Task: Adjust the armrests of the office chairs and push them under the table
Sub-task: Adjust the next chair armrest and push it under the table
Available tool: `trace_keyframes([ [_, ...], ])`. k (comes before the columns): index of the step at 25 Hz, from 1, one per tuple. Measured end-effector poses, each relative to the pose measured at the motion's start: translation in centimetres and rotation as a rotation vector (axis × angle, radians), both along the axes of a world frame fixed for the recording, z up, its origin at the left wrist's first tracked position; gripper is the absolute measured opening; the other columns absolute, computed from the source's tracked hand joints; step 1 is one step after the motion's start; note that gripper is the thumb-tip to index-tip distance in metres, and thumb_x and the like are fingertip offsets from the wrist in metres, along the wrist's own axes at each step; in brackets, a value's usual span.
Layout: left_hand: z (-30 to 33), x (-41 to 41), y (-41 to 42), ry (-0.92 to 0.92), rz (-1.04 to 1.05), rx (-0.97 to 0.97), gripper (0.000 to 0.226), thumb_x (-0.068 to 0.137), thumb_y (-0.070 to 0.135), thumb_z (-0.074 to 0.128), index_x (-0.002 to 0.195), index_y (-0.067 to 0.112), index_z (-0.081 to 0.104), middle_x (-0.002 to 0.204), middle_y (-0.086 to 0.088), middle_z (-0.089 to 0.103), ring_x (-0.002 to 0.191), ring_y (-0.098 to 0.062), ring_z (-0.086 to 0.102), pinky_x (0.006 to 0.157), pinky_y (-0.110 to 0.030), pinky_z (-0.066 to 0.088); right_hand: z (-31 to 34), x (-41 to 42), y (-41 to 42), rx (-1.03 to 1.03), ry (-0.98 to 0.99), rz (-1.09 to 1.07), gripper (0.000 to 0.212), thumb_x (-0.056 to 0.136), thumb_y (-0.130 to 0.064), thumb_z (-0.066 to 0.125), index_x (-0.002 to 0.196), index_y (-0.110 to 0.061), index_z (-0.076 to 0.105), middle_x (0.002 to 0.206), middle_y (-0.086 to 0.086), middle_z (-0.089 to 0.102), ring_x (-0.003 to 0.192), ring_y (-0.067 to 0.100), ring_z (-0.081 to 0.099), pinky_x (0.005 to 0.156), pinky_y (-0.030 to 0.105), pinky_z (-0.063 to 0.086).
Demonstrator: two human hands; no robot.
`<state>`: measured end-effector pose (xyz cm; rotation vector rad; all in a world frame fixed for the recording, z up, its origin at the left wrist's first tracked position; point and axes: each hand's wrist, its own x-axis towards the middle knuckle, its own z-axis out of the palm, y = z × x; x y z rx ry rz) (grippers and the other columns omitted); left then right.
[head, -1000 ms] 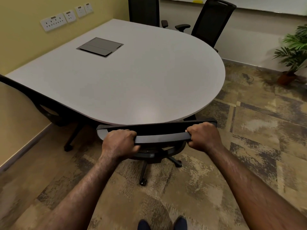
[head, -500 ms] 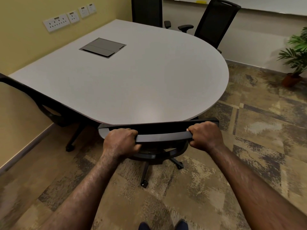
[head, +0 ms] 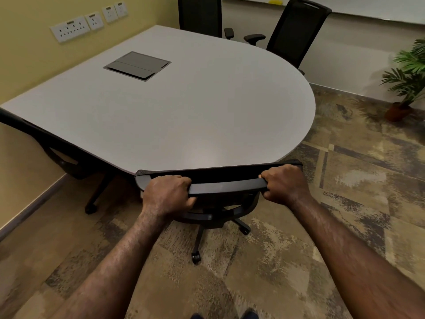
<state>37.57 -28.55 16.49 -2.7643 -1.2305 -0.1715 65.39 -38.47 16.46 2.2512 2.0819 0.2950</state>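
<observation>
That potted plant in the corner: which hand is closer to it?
Right. The right hand grips the end of the chair back on the side where the potted plant stands; the left hand grips the opposite end, farther from it.

A yellow wall (head: 25, 17) on the left carries a row of white sockets (head: 88, 23). The far wall (head: 358, 49) is off-white, with the lower edge of a whiteboard (head: 377, 8) along its top. A patterned brown and grey carpet (head: 345, 203) covers the floor. A potted plant (head: 407, 79) stands in the right corner on the carpet. A pale skirting board (head: 30, 210) runs along the foot of the yellow wall.
</observation>
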Motion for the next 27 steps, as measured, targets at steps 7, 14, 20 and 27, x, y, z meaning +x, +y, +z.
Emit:
trace_keyframes([
  [7,0.1,1.2,1.1,-0.020,0.033,0.001,0.035,0.067,0.055,0.040,0.069,0.024,0.058,0.062,0.007,0.055,0.059,-0.021,0.059,0.051,-0.028,0.030,0.1,1.3,1.5,-0.029,0.010,0.012,0.018,0.065,-0.033,0.068,0.078,-0.020,0.065,0.069,-0.001,0.065,0.063,0.024,0.060,0.058,0.028,0.030],
  [14,0.0,1.5,1.3,-0.039,0.013,0.040,0.033,0.064,0.053,0.046,0.065,0.023,0.059,0.060,0.005,0.057,0.057,-0.024,0.060,0.050,-0.028,0.028,-0.2,2.1,2.1,-0.040,0.018,0.029,0.020,0.065,-0.034,0.066,0.080,-0.021,0.065,0.072,-0.001,0.065,0.065,0.024,0.060,0.059,0.029,0.031],
  [20,0.1,1.8,0.8,-0.038,0.044,0.013,0.036,0.065,0.055,0.041,0.071,0.025,0.061,0.063,0.008,0.055,0.062,-0.022,0.060,0.052,-0.029,0.030,-0.2,2.6,2.1,-0.057,0.007,0.028,0.020,0.066,-0.035,0.064,0.081,-0.022,0.065,0.075,-0.001,0.066,0.069,0.024,0.061,0.060,0.030,0.033],
  [27,-0.1,2.9,-0.2,-0.013,0.076,-0.063,0.031,0.069,0.053,0.047,0.076,0.026,0.060,0.065,0.010,0.048,0.070,-0.020,0.061,0.056,-0.031,0.032,0.2,3.5,1.7,-0.080,0.015,0.012,0.017,0.066,-0.032,0.065,0.081,-0.024,0.064,0.078,-0.004,0.066,0.072,0.022,0.061,0.060,0.028,0.034],
])
